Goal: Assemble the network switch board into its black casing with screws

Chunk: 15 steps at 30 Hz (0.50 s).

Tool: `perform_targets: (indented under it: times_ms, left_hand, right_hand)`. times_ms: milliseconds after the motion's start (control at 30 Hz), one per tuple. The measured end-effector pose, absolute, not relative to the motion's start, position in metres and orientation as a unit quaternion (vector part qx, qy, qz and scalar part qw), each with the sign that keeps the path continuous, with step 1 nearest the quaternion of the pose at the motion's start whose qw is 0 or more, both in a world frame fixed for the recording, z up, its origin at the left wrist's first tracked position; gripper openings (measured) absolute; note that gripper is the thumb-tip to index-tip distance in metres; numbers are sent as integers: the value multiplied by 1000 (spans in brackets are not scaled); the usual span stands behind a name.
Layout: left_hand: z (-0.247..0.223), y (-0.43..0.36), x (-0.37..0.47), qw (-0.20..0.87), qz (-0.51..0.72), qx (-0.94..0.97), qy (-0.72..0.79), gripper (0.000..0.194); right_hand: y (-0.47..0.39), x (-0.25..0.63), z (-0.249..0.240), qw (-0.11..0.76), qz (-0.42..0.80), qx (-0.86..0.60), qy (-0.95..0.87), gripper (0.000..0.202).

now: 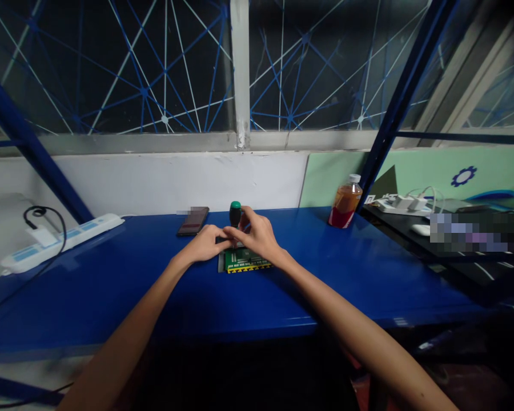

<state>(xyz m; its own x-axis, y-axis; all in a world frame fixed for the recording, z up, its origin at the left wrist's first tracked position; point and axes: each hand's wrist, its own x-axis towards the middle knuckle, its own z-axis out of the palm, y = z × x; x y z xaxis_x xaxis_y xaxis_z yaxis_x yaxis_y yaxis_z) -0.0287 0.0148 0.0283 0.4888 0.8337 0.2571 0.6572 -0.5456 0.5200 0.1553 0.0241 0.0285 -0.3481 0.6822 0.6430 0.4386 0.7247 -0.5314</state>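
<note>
A screwdriver (235,213) with a black and green handle stands upright over a green circuit board (244,260). My right hand (259,233) is closed around the screwdriver, its fingers at the handle and thumb reaching left. Close beside it, my left hand (204,243) has its fingers drawn together low by the shaft, at the board's far left part. Whatever the left fingers pinch is hidden. Yellow connectors line the board's near edge, and the hands cover its far part. The screwdriver's tip cannot be seen.
On the blue table (154,302), a phone (193,221) lies behind my left hand. A bottle of reddish drink (345,203) stands at the back right. A white power strip (64,242) with a black cable lies at the left. Blue frame posts rise on both sides.
</note>
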Motion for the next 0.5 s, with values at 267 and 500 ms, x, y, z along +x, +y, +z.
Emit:
perform_targets:
  times_ms: [267,500]
  left_hand:
    - [27,10,-19,168,274,862,393,27]
    - [24,10,-16,150,223,880,392,38]
  right_hand:
    - [51,193,44,558,113,-395,-721,49]
    - [86,271,16,362,27,-537,-761,37]
